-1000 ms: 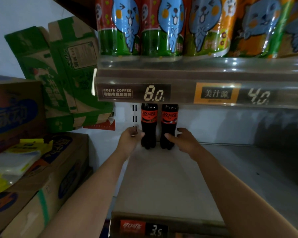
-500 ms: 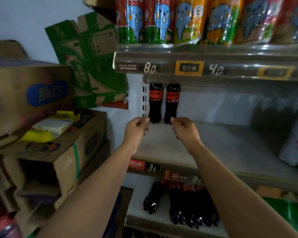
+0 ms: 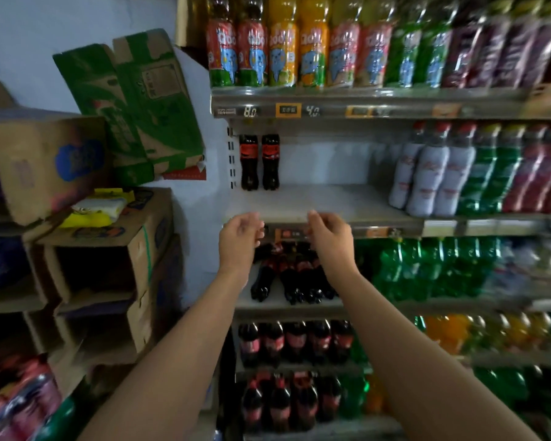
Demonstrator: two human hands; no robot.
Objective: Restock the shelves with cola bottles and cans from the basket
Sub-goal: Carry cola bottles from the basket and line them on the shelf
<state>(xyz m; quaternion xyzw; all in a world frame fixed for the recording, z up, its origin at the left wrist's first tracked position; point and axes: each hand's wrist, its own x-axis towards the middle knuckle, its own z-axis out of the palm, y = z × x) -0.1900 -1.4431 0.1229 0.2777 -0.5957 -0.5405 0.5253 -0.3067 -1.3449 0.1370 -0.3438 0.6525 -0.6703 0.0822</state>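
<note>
HEAD CAMERA: We face a drinks rack in a dim shop. Our left hand (image 3: pixel 240 238) and right hand (image 3: pixel 330 238) hang side by side just in front of the middle shelf (image 3: pixel 331 203). The fingers are loosely curled, the palms are turned toward each other, and they hold nothing. Neither hand touches a bottle.

At twelve o'clock from the hands, two cola bottles (image 3: pixel 260 162) stand upright, shoulder to shoulder, against the back wall at the shelf's left end. We judge they sit that deep so later bottles can line up in front of them. A stretch of white shelf board shows between them and our hands. Pale-labelled bottles (image 3: pixel 427 176) border it at two o'clock, so this reads as the cola bay being filled.

At six o'clock, on the shelf below, is a dark cola cluster (image 3: pixel 293 275). The wide lens does not let us tell whether those bottles stand or lean. Further down, rows of cola (image 3: pixel 295 342) stand facing out. Cartoon-labelled juice bottles (image 3: pixel 283 46) fill the top shelf at twelve o'clock. Stacked cardboard boxes (image 3: pixel 109 249) crowd the wall at nine o'clock.

The basket is out of frame. With both hands free, we judge the next step to be a trip to it for more stock. The restocking looks barely begun.
</note>
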